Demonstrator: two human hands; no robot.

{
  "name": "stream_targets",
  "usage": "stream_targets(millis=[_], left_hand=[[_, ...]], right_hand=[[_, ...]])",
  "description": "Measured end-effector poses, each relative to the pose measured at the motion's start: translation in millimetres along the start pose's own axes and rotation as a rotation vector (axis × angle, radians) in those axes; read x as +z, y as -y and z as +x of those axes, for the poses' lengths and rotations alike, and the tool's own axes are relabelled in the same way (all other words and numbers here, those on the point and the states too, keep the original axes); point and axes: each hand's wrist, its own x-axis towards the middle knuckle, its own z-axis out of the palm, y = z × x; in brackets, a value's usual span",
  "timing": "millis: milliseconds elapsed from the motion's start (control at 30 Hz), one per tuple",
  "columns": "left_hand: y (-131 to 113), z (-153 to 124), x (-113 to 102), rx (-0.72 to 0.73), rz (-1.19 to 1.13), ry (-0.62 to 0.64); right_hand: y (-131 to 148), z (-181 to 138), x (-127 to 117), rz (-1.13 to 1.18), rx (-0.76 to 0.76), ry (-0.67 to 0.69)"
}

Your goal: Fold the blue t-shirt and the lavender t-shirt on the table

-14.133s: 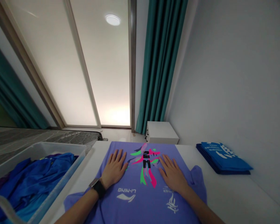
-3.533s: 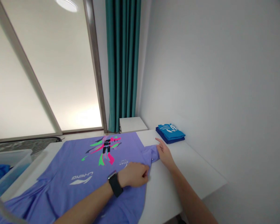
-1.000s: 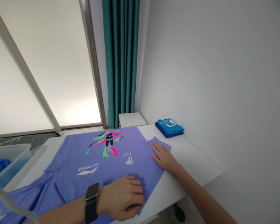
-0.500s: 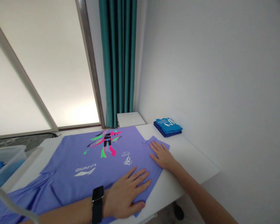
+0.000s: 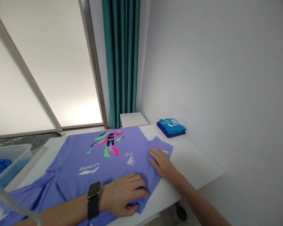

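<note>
A purple T-shirt [image 5: 73, 157] lies spread on the white table [image 5: 193, 160], with white lettering and a pink, green and black print showing. My left hand [image 5: 124, 194], a dark watch on its wrist, rests on the near shoulder area with its fingers curled and thumb bent in, bunching some cloth between them. Flat on the sleeve at the right lies my right hand [image 5: 163, 164], its fingers stretched out. A white mark on that sleeve shows just beyond the fingers. Toward the left the near side of the shirt is wrinkled.
Folded blue garments [image 5: 171, 127] are stacked at the table's far right, by the wall. A clear plastic bin [image 5: 21, 157] with blue cloth stands at the left. A white cabinet [image 5: 133, 119] and green curtain [image 5: 122, 62] are behind. A blurred pale cord [image 5: 14, 204] crosses the lower left.
My left hand's fingers have gone from spread flat to curled in on the cloth. My right hand has slid slightly toward me, uncovering a white mark on the sleeve.
</note>
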Motion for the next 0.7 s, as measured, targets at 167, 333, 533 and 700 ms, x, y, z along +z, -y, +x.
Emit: stream_targets(millis=[167, 333, 533, 700], left_hand=[[13, -22, 9, -0.352, 0.180, -0.107], [30, -43, 18, -0.459, 0.253, -0.049], [40, -48, 8, -0.425, 0.224, -0.014], [47, -52, 4, -0.362, 0.206, -0.027]], right_hand=[[18, -5, -1, -0.073, 0.034, 0.097], [20, -2, -1, -0.086, 0.058, 0.148], [22, 7, 4, -0.083, 0.100, 0.183], [7, 11, 4, -0.067, 0.050, 0.190]])
